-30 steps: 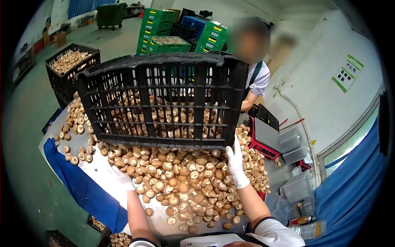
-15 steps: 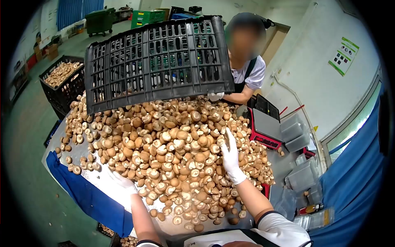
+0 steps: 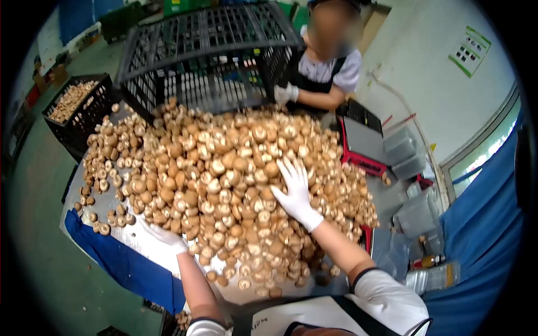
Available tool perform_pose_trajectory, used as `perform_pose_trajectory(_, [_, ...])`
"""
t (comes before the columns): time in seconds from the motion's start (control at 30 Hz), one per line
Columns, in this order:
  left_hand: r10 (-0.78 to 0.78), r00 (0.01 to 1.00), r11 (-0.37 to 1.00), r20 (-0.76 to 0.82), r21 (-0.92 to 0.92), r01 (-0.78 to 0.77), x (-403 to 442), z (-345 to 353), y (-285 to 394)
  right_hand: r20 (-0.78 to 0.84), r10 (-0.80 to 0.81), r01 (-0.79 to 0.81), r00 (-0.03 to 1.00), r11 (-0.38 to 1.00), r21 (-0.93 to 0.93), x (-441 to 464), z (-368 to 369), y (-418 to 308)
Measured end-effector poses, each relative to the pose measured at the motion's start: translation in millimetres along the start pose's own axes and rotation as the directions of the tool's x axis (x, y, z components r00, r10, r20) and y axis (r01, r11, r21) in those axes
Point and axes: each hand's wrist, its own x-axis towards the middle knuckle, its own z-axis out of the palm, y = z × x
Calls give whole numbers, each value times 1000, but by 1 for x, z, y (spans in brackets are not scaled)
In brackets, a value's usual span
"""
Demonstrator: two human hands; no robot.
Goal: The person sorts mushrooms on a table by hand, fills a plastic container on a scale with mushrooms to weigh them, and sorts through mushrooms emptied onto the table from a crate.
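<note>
A large heap of brown-capped mushrooms (image 3: 235, 185) with pale stems covers much of the metal table (image 3: 131, 238). My right hand (image 3: 295, 193), in a white glove, lies on the heap's right side with its fingers spread. At the heap's near left edge is my left hand (image 3: 163, 238), also gloved, its fingers stretched out along the mushrooms. Neither hand grips anything. Over the far side of the heap a black slatted crate (image 3: 204, 33) is tipped, its open side facing the mushrooms. A co-worker's gloved hand (image 3: 287, 94) is at the crate's right side.
Another black crate (image 3: 73, 115) with mushrooms stands beyond the table's left side. On the right are a red-framed scale (image 3: 364, 140) and clear plastic boxes (image 3: 417, 218). A blue cloth (image 3: 123, 263) hangs over the near left edge. A co-worker (image 3: 328, 78) stands behind the table.
The crate has tilted further, and its inside now shows. More mushrooms lie under it. My right hand has turned flatter onto the heap, slightly leftward, with fingers spreading. My left hand stays near the edge.
</note>
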Motion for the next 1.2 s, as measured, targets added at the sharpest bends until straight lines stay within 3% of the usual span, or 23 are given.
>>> perform_pose_trajectory(0.07, [101,995,994,-21,-34,-101,3,1,11,15,15,-15,1000,1000,0,-3,4,-1])
perform_pose_trajectory(0.13, [-19,999,980,-31,-200,12,4,8,1,16,2,-1,1000,996,-86,-1,4,-2])
perform_pose_trajectory(0.2, [95,995,993,-27,-65,-97,3,5,-4,5,-21,21,1000,998,-67,-5,6,0])
perform_pose_trajectory(0.27, [-4,1000,995,1,-102,4,1,4,1,36,-21,23,999,998,-54,-4,3,-3])
perform_pose_trajectory(0.37, [-6,1000,993,-4,-115,6,4,3,6,120,17,-17,993,1000,2,-5,9,-1])
perform_pose_trajectory(0.47, [-275,947,709,168,-630,318,2,12,-18,202,-71,93,977,991,-101,-10,12,-2])
perform_pose_trajectory(0.5, [-171,974,856,150,-467,222,6,10,-16,132,-74,82,988,995,-54,-13,14,-2])
perform_pose_trajectory(0.53, [-154,966,847,206,-476,236,-2,8,-85,108,-75,79,991,996,-32,-14,18,3])
perform_pose_trajectory(0.6, [-235,965,884,117,-386,263,-8,-8,-50,119,-117,121,986,992,-29,-10,11,0])
perform_pose_trajectory(0.67, [-334,934,783,127,-514,350,-8,-16,-15,110,-112,114,988,994,-7,-21,8,0])
perform_pose_trajectory(0.73, [-275,934,780,227,-516,355,-11,-31,-23,130,-66,64,989,998,24,-31,-1,-10])
perform_pose_trajectory(0.83, [-310,896,754,318,-491,435,-21,-53,-23,116,-98,90,988,993,73,-49,-8,-15])
perform_pose_trajectory(0.9, [-560,705,391,435,-611,688,-17,-77,-39,115,-90,75,989,989,127,-60,-14,-26])
perform_pose_trajectory(0.93, [-365,870,746,333,-455,487,-32,-73,-11,122,-87,66,989,984,165,-64,-13,-24])
perform_pose_trajectory(0.97, [-640,631,334,438,-581,742,-10,-88,10,123,-81,60,989,984,168,-68,-13,-22])
perform_pose_trajectory(1.03, [-415,841,712,347,-452,537,-39,-88,2,126,-66,46,990,986,161,-78,-14,-17])
perform_pose_trajectory(1.07, [-427,837,713,343,-441,544,-46,-93,1,133,-58,35,989,985,167,-81,-15,-15])
perform_pose_trajectory(1.1, [-690,583,333,429,-527,782,-24,-108,23,144,-69,46,987,986,162,-85,-18,-14])
perform_pose_trajectory(1.17, [-454,829,719,327,-414,558,-56,-104,14,154,-105,79,983,983,168,-92,-22,-9])
perform_pose_trajectory(1.2, [-444,836,727,323,-415,547,-62,-109,16,147,-108,80,983,980,181,-96,-25,-10])
